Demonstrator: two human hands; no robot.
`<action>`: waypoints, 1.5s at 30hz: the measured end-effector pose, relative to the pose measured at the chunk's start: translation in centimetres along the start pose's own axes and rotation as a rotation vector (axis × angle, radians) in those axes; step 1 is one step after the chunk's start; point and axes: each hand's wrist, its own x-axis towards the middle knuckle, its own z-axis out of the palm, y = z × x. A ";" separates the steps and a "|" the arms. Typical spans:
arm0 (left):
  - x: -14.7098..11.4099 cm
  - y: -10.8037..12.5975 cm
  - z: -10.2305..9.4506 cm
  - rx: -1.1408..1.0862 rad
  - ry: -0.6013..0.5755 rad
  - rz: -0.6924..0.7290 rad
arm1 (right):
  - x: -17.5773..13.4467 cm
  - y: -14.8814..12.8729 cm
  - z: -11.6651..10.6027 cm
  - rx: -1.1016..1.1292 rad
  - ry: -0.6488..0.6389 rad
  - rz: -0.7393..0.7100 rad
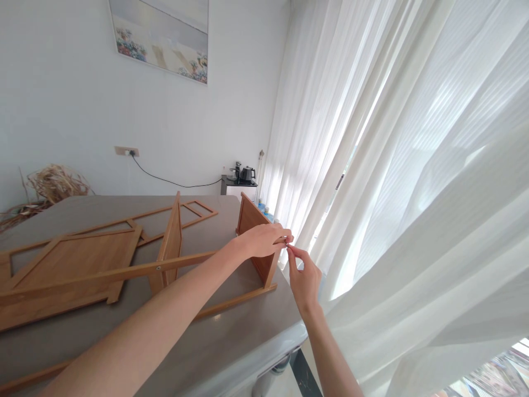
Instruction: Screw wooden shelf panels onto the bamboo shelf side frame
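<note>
At the right end of a wooden frame, my left hand (264, 240) reaches over the long wooden rail (185, 259), its fingers curled around the rail's end. Fingertips of my right hand (305, 278) are pinched together just beside it, on a small metal piece (286, 243), too small to name for sure. Below the left hand stands an upright wooden panel (253, 220) joined to a lower rail (235, 303). Another upright panel (170, 242) meets the long rail further left, where a round metal fastener (158, 268) shows. My left forearm hides part of the rail.
A flat wooden panel (82, 256) and a slim ladder-like frame (200, 209) lie on the grey table (256, 336). White curtains (372, 193) hang close on the right. A black kettle (247, 174) stands on a cabinet behind; dried stalks (58, 184) lie at far left.
</note>
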 end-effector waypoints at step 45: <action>0.1 0.1 -0.2 -0.035 -0.007 0.024 | 1.5 -0.5 -1.5 0.155 -0.167 0.165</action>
